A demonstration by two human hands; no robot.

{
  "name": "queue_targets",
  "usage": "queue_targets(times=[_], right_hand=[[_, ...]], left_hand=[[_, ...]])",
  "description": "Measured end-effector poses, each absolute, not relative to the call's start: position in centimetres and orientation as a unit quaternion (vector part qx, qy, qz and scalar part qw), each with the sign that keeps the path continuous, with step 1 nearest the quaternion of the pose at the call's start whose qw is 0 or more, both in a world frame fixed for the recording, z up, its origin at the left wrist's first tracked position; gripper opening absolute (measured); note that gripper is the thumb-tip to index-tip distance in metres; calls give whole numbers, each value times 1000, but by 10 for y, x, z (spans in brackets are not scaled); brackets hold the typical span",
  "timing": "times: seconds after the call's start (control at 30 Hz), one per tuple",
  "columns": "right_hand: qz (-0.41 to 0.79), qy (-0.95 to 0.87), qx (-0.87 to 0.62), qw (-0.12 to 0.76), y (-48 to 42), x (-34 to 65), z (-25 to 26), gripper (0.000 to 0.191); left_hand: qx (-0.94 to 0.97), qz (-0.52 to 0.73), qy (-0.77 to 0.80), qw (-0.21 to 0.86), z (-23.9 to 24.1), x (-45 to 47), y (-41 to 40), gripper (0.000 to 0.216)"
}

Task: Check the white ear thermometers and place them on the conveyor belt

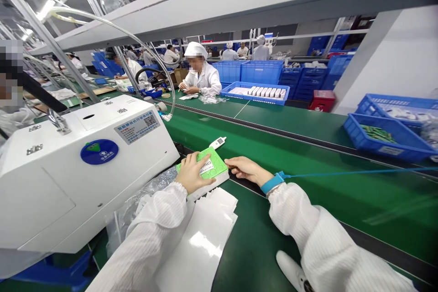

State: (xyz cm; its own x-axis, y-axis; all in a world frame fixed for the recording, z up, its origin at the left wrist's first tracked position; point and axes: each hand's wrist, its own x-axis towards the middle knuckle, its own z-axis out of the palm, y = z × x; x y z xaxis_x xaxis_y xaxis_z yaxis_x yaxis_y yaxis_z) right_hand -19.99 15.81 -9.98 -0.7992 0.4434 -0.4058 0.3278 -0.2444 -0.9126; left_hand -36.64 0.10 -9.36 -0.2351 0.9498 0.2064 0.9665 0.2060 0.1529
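My left hand (193, 173) lies over a lime-green perforated plastic tray (216, 163) with a white label, its fingers gripping the tray's near side. My right hand (245, 169) reaches in from the right, fingertips at the tray's right corner. A small white handheld device (217, 143) lies on the green belt just beyond the tray. Below my left wrist is a stack of white sheets (201, 242). A blue wrist strap (273, 182) circles my right wrist, and its cord runs off to the right.
A large white machine (78, 164) fills the left side, with plastic wrap beside it. A green conveyor belt (290, 200) runs past. A blue crate of green parts (386, 137) stands at right. Beyond, a co-worker (201, 70) sits near a blue tray of white boxes (255, 93).
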Motion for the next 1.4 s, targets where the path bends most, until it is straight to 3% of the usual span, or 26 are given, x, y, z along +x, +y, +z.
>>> queue_targets(times=[0.17, 0.43, 0.93, 1.4], right_hand=[[707, -632, -314, 39, 156, -194, -91, 17], [687, -643, -308, 142, 132, -182, -100, 11], [620, -610, -390, 304, 79, -201, -133, 24], [528, -651, -482, 254, 59, -203, -114, 31]], left_hand=[[-613, -118, -781, 36, -93, -366, 2, 85], [-606, -98, -789, 24, -87, -362, 2, 85], [-573, -55, -817, 35, -79, -353, 6, 85], [-561, -44, -825, 43, -78, -349, 6, 85]])
